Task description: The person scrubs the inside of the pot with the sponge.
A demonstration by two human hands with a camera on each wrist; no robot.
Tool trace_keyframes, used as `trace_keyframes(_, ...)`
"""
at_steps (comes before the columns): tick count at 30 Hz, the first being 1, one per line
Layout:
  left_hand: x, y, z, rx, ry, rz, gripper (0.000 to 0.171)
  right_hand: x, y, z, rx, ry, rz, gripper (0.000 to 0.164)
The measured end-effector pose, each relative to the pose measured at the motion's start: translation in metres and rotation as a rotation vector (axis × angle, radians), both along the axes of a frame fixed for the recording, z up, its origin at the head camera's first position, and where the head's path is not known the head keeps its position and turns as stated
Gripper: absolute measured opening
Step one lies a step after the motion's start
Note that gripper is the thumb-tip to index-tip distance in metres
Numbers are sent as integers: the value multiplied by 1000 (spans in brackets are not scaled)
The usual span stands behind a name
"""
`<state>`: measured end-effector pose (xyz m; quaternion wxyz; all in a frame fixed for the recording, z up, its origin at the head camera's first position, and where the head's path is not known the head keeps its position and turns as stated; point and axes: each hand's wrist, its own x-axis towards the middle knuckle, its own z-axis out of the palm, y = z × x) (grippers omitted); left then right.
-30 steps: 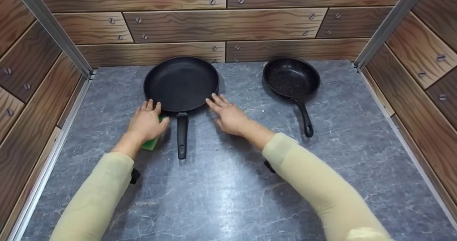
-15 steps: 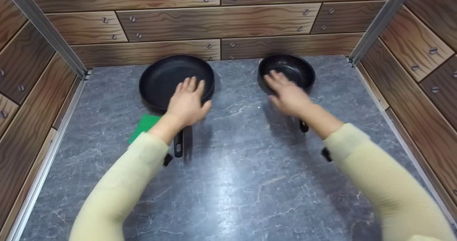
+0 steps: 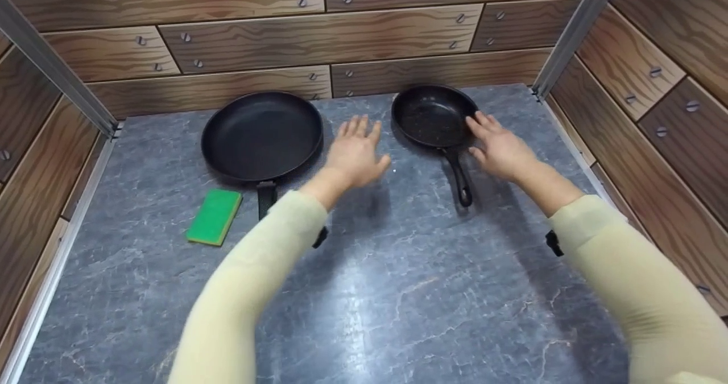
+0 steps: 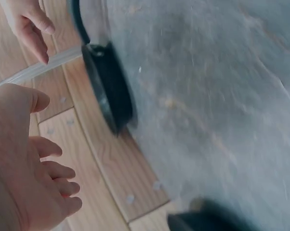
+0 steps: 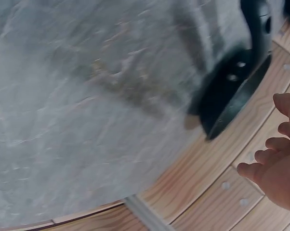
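Note:
My left hand [image 3: 355,153] is held over the worktop between the two pans, fingers spread and holding nothing. My right hand [image 3: 503,149], also with extended fingers, is beside the right rim of the small frying pan [image 3: 435,116]; whether it touches the rim I cannot tell. The small pan's handle points toward me. The large frying pan [image 3: 261,136] lies to the left, its handle partly hidden behind my left sleeve. In the left wrist view the small pan [image 4: 109,89] appears beyond the left hand [image 4: 34,163]. The right wrist view shows the right hand [image 5: 275,159] apart from the pan [image 5: 231,91].
A green and yellow sponge [image 3: 215,217] lies on the grey marbled worktop [image 3: 409,304], in front of the large pan and left of its handle. Wood-patterned walls [image 3: 256,42] stand at the back and sides, with metal posts [image 3: 577,34] at the corners.
Both hands have left the large pan and moved right, the right one across to the small pan's far side. The sponge, earlier partly under the left hand, is uncovered. The view has shifted slightly.

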<state>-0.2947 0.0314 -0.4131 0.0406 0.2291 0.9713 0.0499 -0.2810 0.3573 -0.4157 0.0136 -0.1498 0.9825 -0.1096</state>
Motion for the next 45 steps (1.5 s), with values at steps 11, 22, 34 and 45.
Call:
trace_keyframes(11, -10, 61, -34, -20, 4, -32, 82, -3, 22, -29, 55, -40, -2, 70)
trace_keyframes(22, -12, 86, -49, -99, -38, -53, 79, -12, 17, -41, 78, -73, 19, 74)
trace_keyframes(34, -20, 89, -53, -71, -110, -23, 78, -12, 16, -45, 78, -102, 22, 75)
trace_keyframes(45, -23, 87, -55, -112, -132, -24, 79, -12, 13, -51, 58, -98, 25, 72)
